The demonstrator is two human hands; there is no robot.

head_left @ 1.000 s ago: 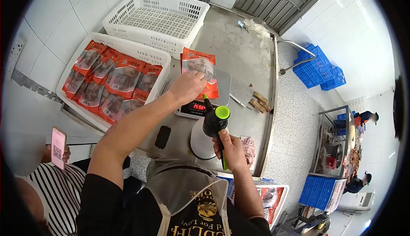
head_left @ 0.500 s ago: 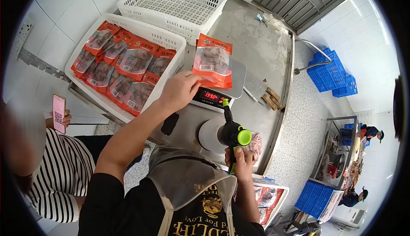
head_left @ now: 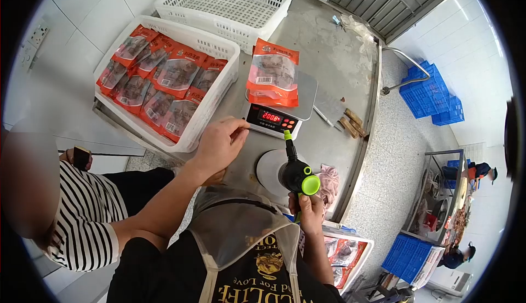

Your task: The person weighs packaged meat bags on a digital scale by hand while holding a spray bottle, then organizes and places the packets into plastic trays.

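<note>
My left hand (head_left: 222, 144) is beside the scale's front left corner, its fingers curled together with nothing seen in them. My right hand (head_left: 308, 210) grips the handle of a pump spray bottle (head_left: 271, 172) with a white body, black head and green nozzle and cap. A stack of red meat packets (head_left: 274, 75) lies on the plate of a digital scale (head_left: 308, 92), whose red display appears to read 200.8. Behind my left wrist, the fingers of a person in a striped shirt (head_left: 87, 204) show low on the table.
Red packets fill a white crate (head_left: 229, 75) on the left; another white crate (head_left: 224, 26) stands behind it. Wooden-handled tools (head_left: 350, 127), a pen-like item (head_left: 323, 115) and a pink cloth (head_left: 329, 179) lie right. More packets sit below the table edge. Two people work far right.
My left hand has let go of the packets and moved toward me. The display rose from about 159.6 to 200.8. The striped-shirt person's arm now reaches in under my left arm; the phone's lit screen has turned away.
</note>
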